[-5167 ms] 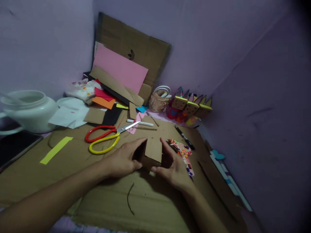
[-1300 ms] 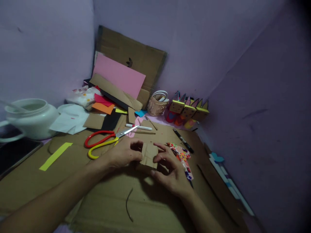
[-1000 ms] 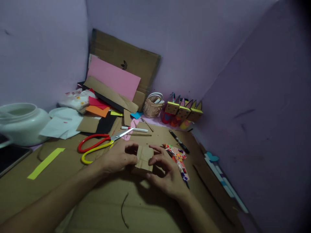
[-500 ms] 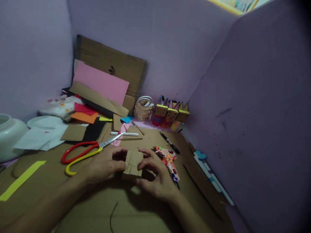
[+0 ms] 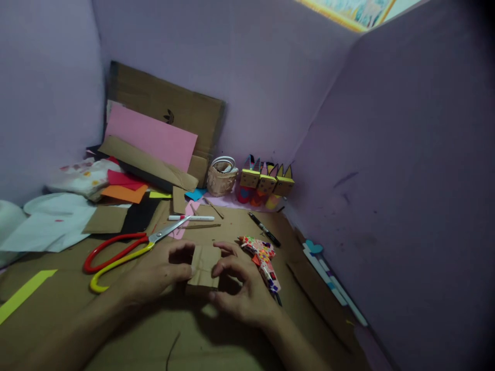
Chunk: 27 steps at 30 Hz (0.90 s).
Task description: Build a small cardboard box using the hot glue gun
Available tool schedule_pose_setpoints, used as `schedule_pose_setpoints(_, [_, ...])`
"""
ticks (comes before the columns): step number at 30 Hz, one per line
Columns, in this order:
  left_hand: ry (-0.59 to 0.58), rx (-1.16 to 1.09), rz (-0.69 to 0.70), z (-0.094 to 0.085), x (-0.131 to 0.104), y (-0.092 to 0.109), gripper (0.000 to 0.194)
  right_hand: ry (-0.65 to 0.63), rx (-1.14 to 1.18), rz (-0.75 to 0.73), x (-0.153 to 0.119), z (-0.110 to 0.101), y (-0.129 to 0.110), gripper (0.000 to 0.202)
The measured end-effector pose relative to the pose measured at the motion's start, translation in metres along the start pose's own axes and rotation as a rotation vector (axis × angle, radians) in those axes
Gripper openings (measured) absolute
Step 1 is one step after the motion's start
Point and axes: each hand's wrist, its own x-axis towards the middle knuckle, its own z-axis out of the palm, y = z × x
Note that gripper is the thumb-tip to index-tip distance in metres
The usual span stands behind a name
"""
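A small brown cardboard box [image 5: 205,265] is held between my two hands, just over the cardboard sheet [image 5: 131,335] that covers the table. My left hand [image 5: 158,270] grips its left side, the thumb on the near left edge. On the right side, the curled fingers of my right hand [image 5: 242,283] press the box, with the thumb low at its front corner. Scissors [image 5: 145,247] with one red and one yellow handle lie beyond my left hand. A glue gun [image 5: 265,257] with a colourful pattern lies just past my right hand.
A black marker [image 5: 264,229] and a white marker [image 5: 191,218] lie farther back. Along the wall stand a small basket [image 5: 221,180] and several box-headed figures [image 5: 266,180]. Paper and cardboard pieces [image 5: 108,219] pile up at left, near a yellow strip [image 5: 27,293].
The whole view has shifted, so the scene sits slightly left and lower. Both hands keep hold of the small cardboard box, with almost no change in grip.
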Motion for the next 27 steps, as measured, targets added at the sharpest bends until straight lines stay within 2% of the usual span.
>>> schedule_pose_setpoints(5, [-0.029, -0.044, 0.004, 0.002, -0.001, 0.002, 0.04, -0.002, 0.028, 0.001, 0.001, 0.0, -0.001, 0.026])
schedule_pose_setpoints(16, [0.017, -0.038, -0.015, 0.0, 0.0, -0.002, 0.042, 0.013, 0.026, 0.025, -0.001, 0.001, 0.001, 0.028])
schedule_pose_setpoints(23, [-0.06, -0.036, -0.024, 0.004, 0.002, 0.01, 0.042, 0.009, 0.059, 0.063, 0.001, 0.0, -0.001, 0.028])
schedule_pose_setpoints(27, [-0.065, -0.062, -0.028, 0.004, 0.007, 0.006, 0.043, -0.004, 0.088, 0.059, 0.001, 0.001, 0.0, 0.029])
